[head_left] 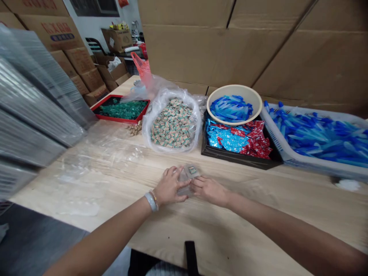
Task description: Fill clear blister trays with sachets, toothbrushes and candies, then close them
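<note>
A small clear plastic packet [187,179] with a green-and-white label inside lies between my two hands on the pale wooden table [120,195]. My left hand [169,186] pinches its left side, and my right hand [208,190] holds its right edge. Beyond my hands stands a plastic bag of small wrapped packets [172,123]. A black tray of blue and red foil sachets [237,140] sits to its right.
A red tray of green pieces [122,109], a beige bowl of blue items [232,107] and a white basket of blue items [319,138] line the table's far side. Stacked clear trays [31,103] rise at the left; cardboard boxes [230,46] stand behind.
</note>
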A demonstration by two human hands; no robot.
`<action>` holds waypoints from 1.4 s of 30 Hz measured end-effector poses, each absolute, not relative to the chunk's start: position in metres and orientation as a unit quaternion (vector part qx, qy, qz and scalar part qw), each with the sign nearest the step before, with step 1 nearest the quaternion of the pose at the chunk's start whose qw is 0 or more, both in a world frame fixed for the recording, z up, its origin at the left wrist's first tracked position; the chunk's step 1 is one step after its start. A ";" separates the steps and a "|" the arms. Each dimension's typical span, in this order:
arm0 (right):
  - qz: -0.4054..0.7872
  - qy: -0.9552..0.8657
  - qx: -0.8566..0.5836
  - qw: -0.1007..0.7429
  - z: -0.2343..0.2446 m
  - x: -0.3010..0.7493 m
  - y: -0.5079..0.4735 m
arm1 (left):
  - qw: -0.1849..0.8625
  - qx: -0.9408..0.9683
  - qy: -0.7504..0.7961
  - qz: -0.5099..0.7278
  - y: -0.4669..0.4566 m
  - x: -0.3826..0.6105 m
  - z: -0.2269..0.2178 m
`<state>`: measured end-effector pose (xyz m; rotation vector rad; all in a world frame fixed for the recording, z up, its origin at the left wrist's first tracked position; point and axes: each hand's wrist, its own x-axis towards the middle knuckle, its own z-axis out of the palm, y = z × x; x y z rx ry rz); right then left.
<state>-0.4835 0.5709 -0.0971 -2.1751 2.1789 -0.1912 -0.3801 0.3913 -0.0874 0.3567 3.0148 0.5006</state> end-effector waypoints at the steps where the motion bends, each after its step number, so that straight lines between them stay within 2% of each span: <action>1: -0.074 0.705 -0.704 0.026 -0.100 -0.483 0.572 | 0.038 0.115 0.979 0.163 0.391 -0.380 -0.087; 7: -0.107 0.702 -0.704 0.019 -0.108 -0.482 0.573 | 0.044 0.106 0.978 0.172 0.391 -0.382 -0.083; 29: -0.034 0.707 -0.707 -0.004 -0.106 -0.482 0.570 | 0.026 0.125 0.980 0.154 0.392 -0.388 -0.084; 36: -0.052 0.698 -0.714 -0.003 -0.116 -0.484 0.567 | 0.029 0.141 0.977 0.156 0.389 -0.388 -0.081; 42: -0.067 0.688 -0.723 0.012 -0.104 -0.490 0.567 | 0.039 0.123 0.977 0.167 0.390 -0.389 -0.077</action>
